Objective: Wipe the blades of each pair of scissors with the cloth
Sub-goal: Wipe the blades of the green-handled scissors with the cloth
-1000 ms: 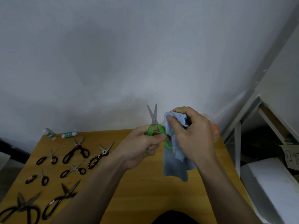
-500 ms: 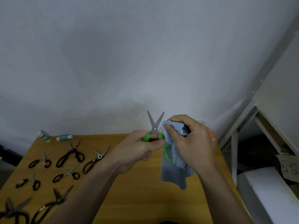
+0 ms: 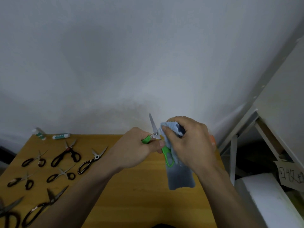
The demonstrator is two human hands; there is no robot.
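Above the wooden table (image 3: 139, 203), the left hand (image 3: 136, 152) curls its fingers round the green-handled scissors (image 3: 158, 142). At their three o'clock, the right hand (image 3: 189, 142) pinches the blue microfibre cloth (image 3: 179, 176) over one blade.

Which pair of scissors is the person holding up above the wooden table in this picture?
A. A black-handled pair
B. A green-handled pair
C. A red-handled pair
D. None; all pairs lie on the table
B: the left hand grips the green-handled scissors by their handles, while the right hand presses the light blue cloth against one blade; the black-handled pairs lie on the wooden table.
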